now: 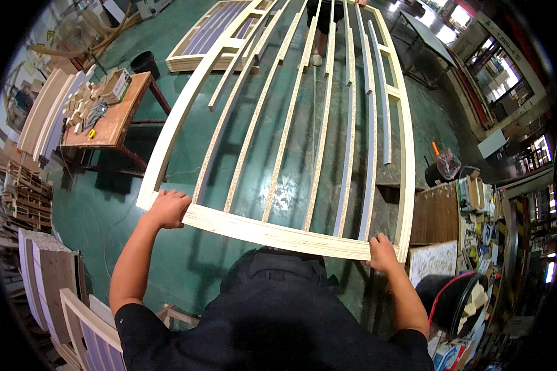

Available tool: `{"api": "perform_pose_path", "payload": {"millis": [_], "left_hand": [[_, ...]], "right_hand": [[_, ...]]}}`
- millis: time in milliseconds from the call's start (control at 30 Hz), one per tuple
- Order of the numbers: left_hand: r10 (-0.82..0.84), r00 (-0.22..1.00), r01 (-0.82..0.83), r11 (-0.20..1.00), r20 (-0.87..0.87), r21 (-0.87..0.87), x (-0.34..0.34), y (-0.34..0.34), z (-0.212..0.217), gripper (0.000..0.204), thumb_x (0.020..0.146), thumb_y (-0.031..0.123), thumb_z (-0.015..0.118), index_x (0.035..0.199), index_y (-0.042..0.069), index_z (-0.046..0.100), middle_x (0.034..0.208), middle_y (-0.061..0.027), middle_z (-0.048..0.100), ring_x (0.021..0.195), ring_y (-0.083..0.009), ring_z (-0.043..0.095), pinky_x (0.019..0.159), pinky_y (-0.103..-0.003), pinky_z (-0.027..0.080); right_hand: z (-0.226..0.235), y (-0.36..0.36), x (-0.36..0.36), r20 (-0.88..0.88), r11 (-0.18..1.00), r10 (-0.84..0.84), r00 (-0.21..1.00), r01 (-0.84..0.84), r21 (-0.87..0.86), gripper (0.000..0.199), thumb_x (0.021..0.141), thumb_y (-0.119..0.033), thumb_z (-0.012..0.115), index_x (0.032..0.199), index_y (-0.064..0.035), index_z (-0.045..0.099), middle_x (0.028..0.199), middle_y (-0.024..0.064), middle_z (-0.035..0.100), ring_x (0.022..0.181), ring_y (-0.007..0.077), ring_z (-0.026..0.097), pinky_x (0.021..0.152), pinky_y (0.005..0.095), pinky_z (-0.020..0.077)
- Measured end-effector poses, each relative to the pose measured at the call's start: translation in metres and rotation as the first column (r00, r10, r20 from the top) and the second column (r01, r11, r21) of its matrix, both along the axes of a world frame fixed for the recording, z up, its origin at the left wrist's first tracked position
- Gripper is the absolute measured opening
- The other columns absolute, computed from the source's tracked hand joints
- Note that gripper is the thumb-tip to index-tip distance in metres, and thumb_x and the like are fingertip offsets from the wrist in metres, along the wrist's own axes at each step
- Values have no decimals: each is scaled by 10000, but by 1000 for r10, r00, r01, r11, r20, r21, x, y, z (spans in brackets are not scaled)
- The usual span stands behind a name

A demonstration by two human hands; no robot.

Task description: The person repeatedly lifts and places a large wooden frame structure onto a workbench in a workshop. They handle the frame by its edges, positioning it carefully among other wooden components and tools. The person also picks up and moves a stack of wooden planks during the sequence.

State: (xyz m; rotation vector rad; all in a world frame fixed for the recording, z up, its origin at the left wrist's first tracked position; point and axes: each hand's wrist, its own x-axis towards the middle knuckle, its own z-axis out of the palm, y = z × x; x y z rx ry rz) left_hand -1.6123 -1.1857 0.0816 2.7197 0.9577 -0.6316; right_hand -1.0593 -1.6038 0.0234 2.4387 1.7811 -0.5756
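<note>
A large pale wooden frame [272, 234] with several long slats stretches away from me over the green floor. My left hand [167, 208] grips the near rail at its left corner. My right hand [382, 252] grips the same rail close to the right corner. Both hold the near end up at about waist height. At the far end a second person's legs [319, 37] stand by the frame, and that person's hand shows at the top edge.
A wooden workbench [114, 117] with small blocks and tools stands to the left. Another slatted frame [213, 34] lies on the floor beyond. Stacked boards [40, 272] are at the lower left. A cluttered bench [439, 213] and a dark bin [458, 303] sit at the right.
</note>
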Motion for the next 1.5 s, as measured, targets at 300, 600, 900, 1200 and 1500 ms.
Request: {"api": "perform_pose_path", "payload": {"millis": [300, 600, 900, 1200, 1500], "left_hand": [[7, 999, -7, 1000, -35, 10, 61, 192, -42, 577, 607, 291, 929, 1051, 127, 599, 1108, -75, 616, 1129, -316, 580, 928, -493, 428], [22, 999, -22, 1000, -35, 9, 160, 393, -65, 462, 693, 172, 817, 1100, 114, 607, 1160, -96, 624, 1159, -318, 578, 995, -488, 416], [19, 1000, -19, 1000, -4, 11, 214, 637, -100, 469, 696, 162, 808, 1116, 107, 608, 1149, -106, 620, 1156, -328, 578, 996, -496, 416], [44, 999, -44, 999, -9, 12, 259, 883, -115, 557, 686, 132, 825, 1200, 110, 613, 1225, -103, 627, 1220, -322, 573, 1019, -507, 419], [64, 991, -67, 997, -115, -27, 310, 1066, -138, 642, 696, 190, 871, 1270, 125, 590, 1271, -96, 606, 1269, -302, 544, 1057, -495, 400]], "right_hand": [[-36, 202, 66, 1, 996, 52, 999, -51, -75, 592, 585, -230, 924, 1021, -35, 575, 1096, 186, 576, 1084, 415, 548, 908, 519, 483], [-59, 399, 155, 22, 999, 26, 999, -26, -33, 570, 591, -203, 915, 1011, -43, 564, 1065, 184, 568, 1063, 417, 544, 885, 532, 476], [-89, 646, 215, 34, 999, 18, 999, -16, -47, 594, 598, -220, 915, 1042, -39, 564, 1105, 195, 611, 1088, 414, 560, 908, 517, 485], [-106, 878, 261, 48, 998, 37, 998, -34, -61, 452, 662, -148, 810, 1022, -45, 556, 1101, 197, 632, 1069, 424, 574, 896, 527, 494], [-145, 1070, 304, 48, 999, 28, 998, -29, 27, 559, 596, -165, 893, 1031, -42, 564, 1142, 202, 550, 1036, 433, 559, 882, 543, 499]]}}
